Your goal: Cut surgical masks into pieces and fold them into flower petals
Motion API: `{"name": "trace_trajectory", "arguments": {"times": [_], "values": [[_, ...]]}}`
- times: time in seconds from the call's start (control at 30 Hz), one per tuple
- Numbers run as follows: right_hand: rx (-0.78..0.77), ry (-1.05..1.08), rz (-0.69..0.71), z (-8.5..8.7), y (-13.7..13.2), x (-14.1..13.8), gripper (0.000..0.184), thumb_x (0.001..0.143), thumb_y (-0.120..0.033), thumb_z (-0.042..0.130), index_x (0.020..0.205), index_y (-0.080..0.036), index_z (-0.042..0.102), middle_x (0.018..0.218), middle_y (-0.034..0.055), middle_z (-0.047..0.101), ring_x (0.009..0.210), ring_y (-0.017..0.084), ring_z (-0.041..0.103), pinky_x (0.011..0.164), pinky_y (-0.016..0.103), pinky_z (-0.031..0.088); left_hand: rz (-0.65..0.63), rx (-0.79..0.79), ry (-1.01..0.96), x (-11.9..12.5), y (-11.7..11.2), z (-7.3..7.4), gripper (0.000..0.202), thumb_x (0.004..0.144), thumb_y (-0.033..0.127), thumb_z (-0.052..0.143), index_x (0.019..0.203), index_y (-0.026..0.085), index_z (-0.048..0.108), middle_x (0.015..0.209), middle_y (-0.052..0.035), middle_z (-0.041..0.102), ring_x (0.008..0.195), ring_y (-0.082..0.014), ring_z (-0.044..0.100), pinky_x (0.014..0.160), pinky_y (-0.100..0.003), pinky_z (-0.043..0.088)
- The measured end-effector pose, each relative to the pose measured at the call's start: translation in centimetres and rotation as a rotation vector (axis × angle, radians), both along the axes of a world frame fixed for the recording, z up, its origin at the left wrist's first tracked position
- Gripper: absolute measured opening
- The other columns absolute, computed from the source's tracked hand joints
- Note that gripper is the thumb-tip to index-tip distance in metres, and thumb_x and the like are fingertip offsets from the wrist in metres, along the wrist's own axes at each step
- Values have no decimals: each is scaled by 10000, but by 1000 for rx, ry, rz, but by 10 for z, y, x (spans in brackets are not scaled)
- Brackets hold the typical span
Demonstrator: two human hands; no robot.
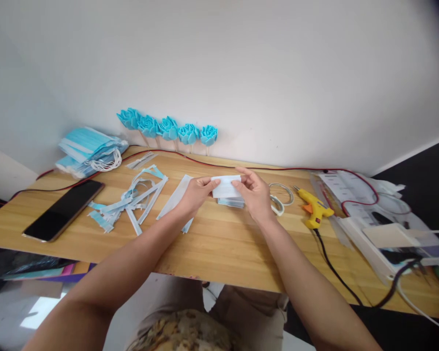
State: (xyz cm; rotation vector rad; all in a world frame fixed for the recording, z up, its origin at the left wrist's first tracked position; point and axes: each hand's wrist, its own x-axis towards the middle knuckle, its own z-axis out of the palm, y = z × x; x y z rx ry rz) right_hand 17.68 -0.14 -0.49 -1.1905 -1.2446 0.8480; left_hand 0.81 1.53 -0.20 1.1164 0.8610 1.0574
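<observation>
far left of the yellow glue gun (317,209), a phone (64,210) and loose strips (129,201) are laid; behind it, a red-black cable (278,168) is run, and back left five blue flowers (168,128) are lined up. nearer its left side, a pale blue piece (225,186), flat and rectangular, is pinched by left hand (197,193) and right hand (256,196).

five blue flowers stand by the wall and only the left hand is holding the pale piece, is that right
Not quite: the head view shows the left hand and the right hand both holding the pale piece. The five blue flowers do stand by the wall.
</observation>
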Motion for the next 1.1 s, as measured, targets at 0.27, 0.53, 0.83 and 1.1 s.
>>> {"name": "trace_trajectory", "arguments": {"times": [0.27,0.53,0.83,1.1], "values": [[51,-244,28,6,-1,10,421,768,-425,703,1150,-250,684,956,21,671,809,166,598,731,291,464,41,146,167,0,0,-1,364,735,491,665,624,149,613,561,21,527,553,-101,439,543,-235,318],[85,-425,-40,13,-7,5,213,825,-394,624,732,-210,678,680,-7,658,639,152,551,611,266,400,37,202,220,1,-2,-3,333,766,473,638,682,150,636,599,5,551,589,-125,477,550,-239,344],[109,-497,17,12,-7,9,236,860,-419,586,784,-219,686,743,0,683,686,165,587,647,278,418,32,235,261,1,-1,-3,343,775,470,609,652,151,584,590,14,504,567,-106,419,537,-238,307],[199,-593,33,7,-5,7,158,848,-349,633,782,-220,695,801,23,722,766,190,635,737,306,442,-71,230,258,4,-2,-9,344,748,482,627,708,141,598,605,25,487,565,-93,407,531,-228,291]]}}
